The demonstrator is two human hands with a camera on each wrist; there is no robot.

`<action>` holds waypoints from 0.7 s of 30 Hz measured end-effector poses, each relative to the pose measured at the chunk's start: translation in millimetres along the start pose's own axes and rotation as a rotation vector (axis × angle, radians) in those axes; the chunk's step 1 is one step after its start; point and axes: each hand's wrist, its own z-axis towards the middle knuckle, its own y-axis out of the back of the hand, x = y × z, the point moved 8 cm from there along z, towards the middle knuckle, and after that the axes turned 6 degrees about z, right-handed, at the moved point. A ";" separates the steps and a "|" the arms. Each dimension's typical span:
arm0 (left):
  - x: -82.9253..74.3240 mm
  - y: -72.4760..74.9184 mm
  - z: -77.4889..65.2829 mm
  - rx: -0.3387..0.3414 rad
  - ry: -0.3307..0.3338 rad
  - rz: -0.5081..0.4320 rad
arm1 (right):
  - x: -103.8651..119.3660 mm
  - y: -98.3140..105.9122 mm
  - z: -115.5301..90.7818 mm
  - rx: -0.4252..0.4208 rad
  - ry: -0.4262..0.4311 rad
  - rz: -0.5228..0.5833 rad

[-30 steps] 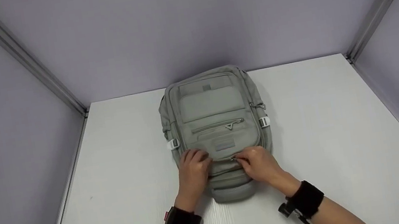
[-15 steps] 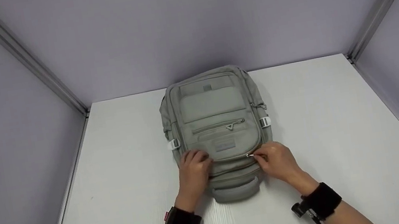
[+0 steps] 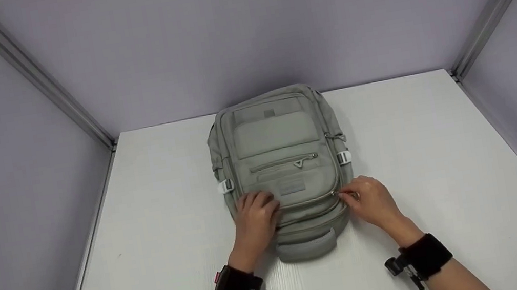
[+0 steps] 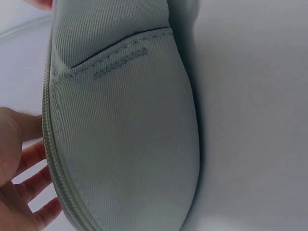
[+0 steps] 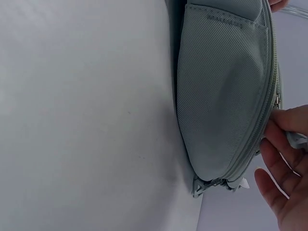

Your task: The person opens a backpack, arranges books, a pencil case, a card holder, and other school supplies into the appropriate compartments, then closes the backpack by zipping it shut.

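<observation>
A grey-green backpack (image 3: 276, 134) lies front side up on the white table. At its lower right curve, my right hand (image 3: 372, 198) pinches a metal zip pull (image 3: 333, 194) between thumb and index finger; the zip slider (image 5: 276, 102) shows beside the thumb in the right wrist view. On the lower left of the front, my left hand (image 3: 255, 218) rests with its fingers (image 4: 34, 185) lightly bent and spread against the fabric. Its fingertips are hidden behind the zipped edge (image 4: 60, 178) in the left wrist view. Whether the zip's teeth are joined is too small to tell.
A second zip pull (image 3: 298, 163) hangs on the front pocket. White buckles (image 3: 226, 186) sit on the backpack's sides. Its far end is close to the back wall (image 3: 241, 33). White table surface (image 3: 420, 150) extends on both sides, between two side walls.
My right hand has drawn the zip pull to the right and slightly upward round the backpack's lower corner. The left hand and the backpack have barely moved.
</observation>
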 end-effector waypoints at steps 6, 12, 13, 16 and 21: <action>-22.0 -23.9 10.7 0.167 -0.081 0.071 | 2.7 0.2 -0.9 -0.028 0.020 0.014; -32.6 -33.8 17.6 0.159 -0.119 0.154 | 3.7 2.2 -0.8 -0.066 0.048 -0.005; -33.1 -34.2 18.2 0.159 -0.123 0.159 | 3.4 3.0 -0.6 -0.073 0.047 -0.010; -34.2 -34.0 19.8 0.171 -0.122 0.155 | 2.3 5.6 -0.1 -0.094 0.046 -0.020; -34.1 -31.9 21.6 0.187 -0.115 0.129 | -0.4 11.3 2.7 -0.140 0.069 -0.064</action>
